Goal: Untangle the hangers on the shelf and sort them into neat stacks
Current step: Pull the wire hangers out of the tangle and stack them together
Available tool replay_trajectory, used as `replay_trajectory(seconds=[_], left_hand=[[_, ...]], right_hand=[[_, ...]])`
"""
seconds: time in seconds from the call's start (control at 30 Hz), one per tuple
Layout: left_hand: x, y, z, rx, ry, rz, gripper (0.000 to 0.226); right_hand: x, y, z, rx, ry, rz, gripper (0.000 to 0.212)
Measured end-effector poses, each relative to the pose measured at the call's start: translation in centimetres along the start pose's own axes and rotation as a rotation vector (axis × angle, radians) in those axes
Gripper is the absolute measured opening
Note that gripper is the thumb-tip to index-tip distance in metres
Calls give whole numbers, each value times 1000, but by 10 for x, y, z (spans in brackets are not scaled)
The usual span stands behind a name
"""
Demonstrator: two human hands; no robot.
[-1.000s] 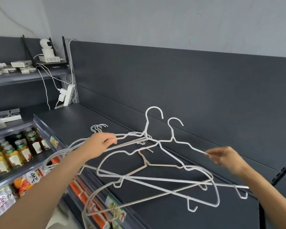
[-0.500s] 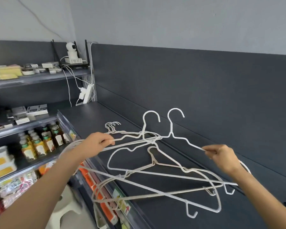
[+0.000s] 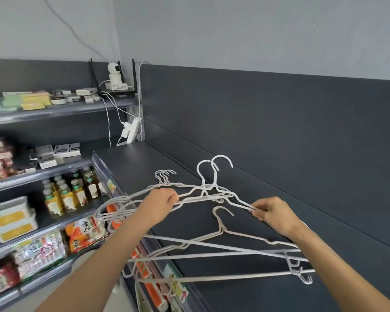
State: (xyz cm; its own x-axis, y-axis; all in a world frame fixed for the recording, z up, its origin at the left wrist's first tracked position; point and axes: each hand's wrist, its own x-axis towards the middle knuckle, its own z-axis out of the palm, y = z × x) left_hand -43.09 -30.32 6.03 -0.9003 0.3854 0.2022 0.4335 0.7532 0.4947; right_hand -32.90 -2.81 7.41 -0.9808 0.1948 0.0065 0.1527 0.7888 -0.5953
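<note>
Above the dark shelf (image 3: 133, 163), the two raised white hangers (image 3: 222, 156) now stand with their hooks nearly overlapping, no longer apart. The left hand (image 3: 161, 202) grips their shoulder wires and the right hand (image 3: 273, 213) pinches the far end. This pair looks ready to stack, but the lower hangers (image 3: 221, 230) remain crossed.

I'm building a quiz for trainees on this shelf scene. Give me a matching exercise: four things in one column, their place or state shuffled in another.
1 left hand
2 right hand
3 white camera
4 bottles

A on the top shelf, in the corner
B pinching the raised hangers at their right shoulder
C on a lower shelf, at the left
D gripping the raised hangers' left side

Pairs: 1-D, 2-B, 3-A, 4-C
</note>
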Motion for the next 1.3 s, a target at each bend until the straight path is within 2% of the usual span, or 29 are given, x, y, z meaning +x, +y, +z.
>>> replay_trajectory(seconds=[0.1, 0.17, 0.27, 0.5, 0.67, 0.9, 1.1, 1.2, 1.3], left_hand=[[8, -15, -16, 94, -74, 11, 21], [17, -30, -28, 253, -150, 0, 23], [36, -61, -38, 395, -129, -31, 16], [84, -130, -23, 185, -175, -133, 20], [117, -159, -7, 168, -177, -191, 21], [138, -178, 19, 203, -195, -251, 24], [139, -178, 24, 273, -212, -271, 22], [139, -164, 21, 340, -169, -206, 28], [138, -141, 23, 296, -139, -121, 30]], right_hand=[[21, -15, 11, 67, -14, 16, 13], [40, -26, 20, 99, -40, 23, 14], [74, -47, 37, 59, -78, 5, 14], [174, -78, 88, -177, -27, 62, 13], [217, -81, 125, -292, -11, 149, 20], [239, -72, 151, -519, -57, 157, 30], [235, -56, 144, -490, 30, 73, 32], [225, -50, 135, -449, 87, 33, 30], [206, -44, 129, -402, 125, -6, 29]])
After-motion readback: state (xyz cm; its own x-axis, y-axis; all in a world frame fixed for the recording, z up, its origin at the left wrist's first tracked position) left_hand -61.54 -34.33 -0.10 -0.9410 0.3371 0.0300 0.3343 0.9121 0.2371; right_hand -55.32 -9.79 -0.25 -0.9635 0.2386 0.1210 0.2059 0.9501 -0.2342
